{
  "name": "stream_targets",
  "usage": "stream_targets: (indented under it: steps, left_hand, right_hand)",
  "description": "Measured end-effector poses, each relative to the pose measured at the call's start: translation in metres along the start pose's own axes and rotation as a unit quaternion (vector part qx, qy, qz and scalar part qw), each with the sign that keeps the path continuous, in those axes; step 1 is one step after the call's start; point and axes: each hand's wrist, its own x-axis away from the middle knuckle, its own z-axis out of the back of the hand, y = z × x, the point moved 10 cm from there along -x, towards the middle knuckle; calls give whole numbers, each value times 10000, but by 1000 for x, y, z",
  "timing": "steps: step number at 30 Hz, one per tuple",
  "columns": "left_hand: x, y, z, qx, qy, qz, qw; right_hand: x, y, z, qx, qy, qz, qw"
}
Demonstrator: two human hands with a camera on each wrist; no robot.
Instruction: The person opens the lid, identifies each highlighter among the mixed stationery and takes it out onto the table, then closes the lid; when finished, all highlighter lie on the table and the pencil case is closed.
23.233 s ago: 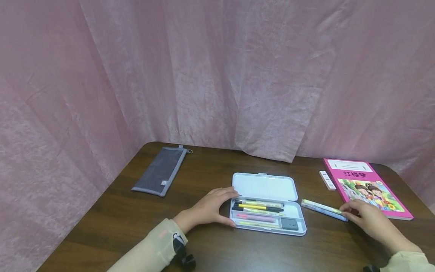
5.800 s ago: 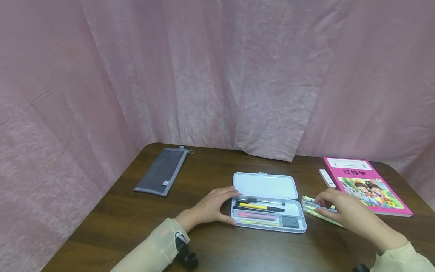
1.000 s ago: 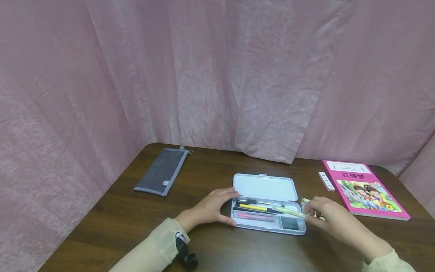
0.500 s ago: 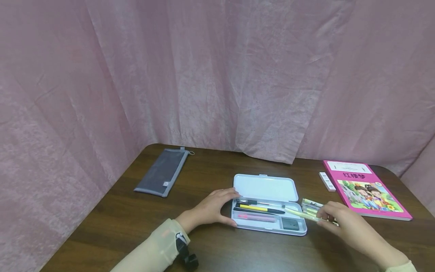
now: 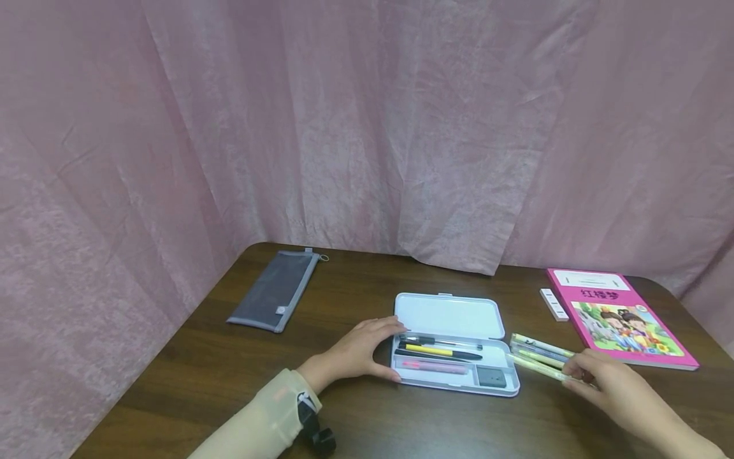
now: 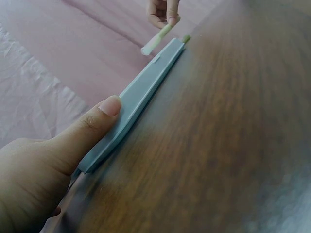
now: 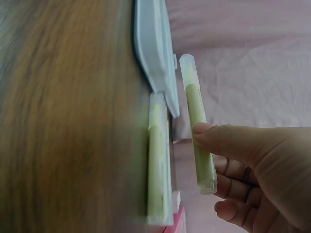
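Observation:
A light-blue pencil case point(image 5: 450, 317) lies with its lid folded back; my left hand point(image 5: 358, 350) grips its left end, thumb point(image 6: 95, 121) on the front edge. Inside lie a clear pen with a black grip point(image 5: 447, 342), a yellow-and-black pen point(image 5: 438, 351), a dark pen partly hidden, a pink pen point(image 5: 434, 367) and a dark grey block point(image 5: 491, 377). My right hand point(image 5: 610, 389) pinches a yellow-green highlighter point(image 7: 197, 111) between thumb and fingers, held above the table. Beneath and beside it, more highlighters point(image 7: 157, 160) lie on the table at the case's right end.
A grey mesh zip pouch point(image 5: 272, 290) lies at the left. At the right are a pink picture book point(image 5: 625, 325) and a small white block point(image 5: 554, 305) with dark marks. Pink curtain point(image 5: 367, 127) hangs behind the wooden table point(image 5: 367, 421).
Over the last second my right hand has carried the highlighter rightward out of the pencil case. Earlier, other yellowish pens left the case for its right side. The left hand stays put.

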Motion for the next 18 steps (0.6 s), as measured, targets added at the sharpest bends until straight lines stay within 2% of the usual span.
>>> stream_targets:
  steps: [6, 18]
  left_hand:
    - [0, 0, 0, -8, -8, 4, 10000]
    - [0, 0, -1, -37, -13, 0, 10000]
  right_hand:
    - [6, 10, -3, 123, -122, -22, 9998]
    - [15, 19, -6, 211, 164, 145, 9995]
